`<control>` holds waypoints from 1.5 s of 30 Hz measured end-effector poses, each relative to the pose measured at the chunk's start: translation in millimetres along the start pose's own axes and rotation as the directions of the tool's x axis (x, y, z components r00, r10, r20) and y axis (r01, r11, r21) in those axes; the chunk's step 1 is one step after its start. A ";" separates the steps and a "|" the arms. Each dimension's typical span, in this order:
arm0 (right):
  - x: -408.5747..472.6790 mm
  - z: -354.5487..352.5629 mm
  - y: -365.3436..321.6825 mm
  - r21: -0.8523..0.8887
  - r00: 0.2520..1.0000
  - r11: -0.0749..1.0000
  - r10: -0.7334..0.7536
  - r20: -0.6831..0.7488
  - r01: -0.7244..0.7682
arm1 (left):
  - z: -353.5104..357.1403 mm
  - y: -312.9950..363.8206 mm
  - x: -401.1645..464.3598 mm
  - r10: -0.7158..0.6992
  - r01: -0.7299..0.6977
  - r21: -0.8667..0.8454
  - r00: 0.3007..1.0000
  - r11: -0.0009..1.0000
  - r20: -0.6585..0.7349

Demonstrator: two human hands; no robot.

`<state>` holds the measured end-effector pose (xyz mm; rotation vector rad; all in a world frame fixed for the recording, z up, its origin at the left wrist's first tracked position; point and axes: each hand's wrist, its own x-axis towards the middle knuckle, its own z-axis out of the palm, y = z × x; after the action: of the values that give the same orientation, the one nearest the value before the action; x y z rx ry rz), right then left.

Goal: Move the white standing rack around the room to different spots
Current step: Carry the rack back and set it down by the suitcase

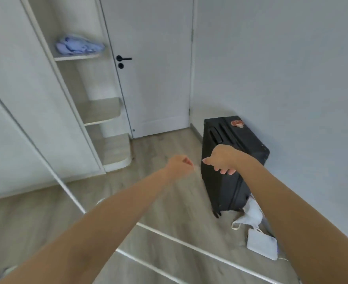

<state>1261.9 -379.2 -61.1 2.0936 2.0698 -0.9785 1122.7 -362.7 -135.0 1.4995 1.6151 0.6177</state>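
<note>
The white standing rack (70,193) shows only as thin white bars. One pole runs diagonally from the left edge down under my left forearm, and two rails cross the floor low in the view. Both my arms reach forward above it. My left hand (179,166) is curled into a fist with nothing in it, held in the air over the floor. My right hand (222,158) hangs in front of the suitcase with loose, spread fingers and holds nothing. Neither hand touches the rack.
A black suitcase (226,191) stands upright against the right wall. White cloth bags (261,244) lie on the wooden floor beside it. A closed white door (154,83) is ahead. Open corner shelves (105,111) on the left carry a blue cloth (79,46).
</note>
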 end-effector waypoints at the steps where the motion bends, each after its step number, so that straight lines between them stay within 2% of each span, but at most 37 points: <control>1: 16.9 10.4 -28.1 -0.019 0.999 0.999 -0.045 0.025 0.046 | -28.0 -21.4 7.5 -0.032 0.032 -0.012 0.999 0.999 -0.043; 6: 68.7 41.0 -118.1 -0.044 0.947 0.978 -0.185 0.264 0.204 | -118.7 -83.7 35.8 -0.151 0.141 -0.076 0.975 0.987 -0.160; 10: 134.0 54.7 -186.5 -0.018 0.913 0.952 -0.286 0.291 0.304 | -189.5 -131.4 58.8 -0.240 0.207 -0.147 0.933 0.967 -0.269; 16: 207.4 71.1 -308.7 0.093 0.840 0.888 -0.457 0.292 0.451 | -310.3 -188.7 60.1 -0.472 0.327 -0.365 0.762 0.871 -0.444; 20: 233.0 82.3 -390.8 0.129 0.763 0.804 -0.593 0.256 0.581 | -383.2 -221.6 57.6 -0.516 0.303 -0.430 0.642 0.850 -0.568; 27: 266.9 98.9 -510.8 0.362 0.696 0.696 -0.701 0.157 0.620 | -488.3 -263.2 92.1 -0.564 0.296 -0.480 0.448 0.826 -0.694; 29: 272.2 103.1 -545.9 0.430 0.683 0.665 -0.717 0.139 0.610 | -519.3 -275.6 101.8 -0.568 0.286 -0.491 0.462 0.823 -0.681; 30: 273.8 105.5 -561.7 0.461 0.673 0.649 -0.727 0.139 0.606 | -532.8 -283.4 106.7 -0.562 0.276 -0.494 0.502 0.824 -0.657; 33: 277.1 118.2 -615.4 0.482 0.621 0.589 -0.776 0.113 0.649 | -572.3 -300.7 114.1 -0.505 0.283 -0.438 0.660 0.853 -0.557; 37: 270.4 127.9 -669.1 0.498 0.540 0.483 -0.841 0.034 0.721 | -589.4 -298.1 126.4 -0.357 0.167 -0.464 0.863 0.870 -0.358; 41: 275.0 130.0 -684.6 0.628 0.529 0.396 -0.848 -0.029 0.670 | -583.8 -289.1 152.3 -0.242 0.080 -0.462 0.922 0.883 -0.303; 45: 301.5 110.6 -664.2 0.627 0.593 0.368 -0.782 -0.191 0.687 | -570.5 -266.9 187.9 -0.158 0.038 -0.425 0.955 0.904 -0.251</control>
<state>584.9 -88.3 -23.9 0.9658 2.9373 -2.1584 512.0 -123.9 -89.3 1.0414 1.6244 1.0818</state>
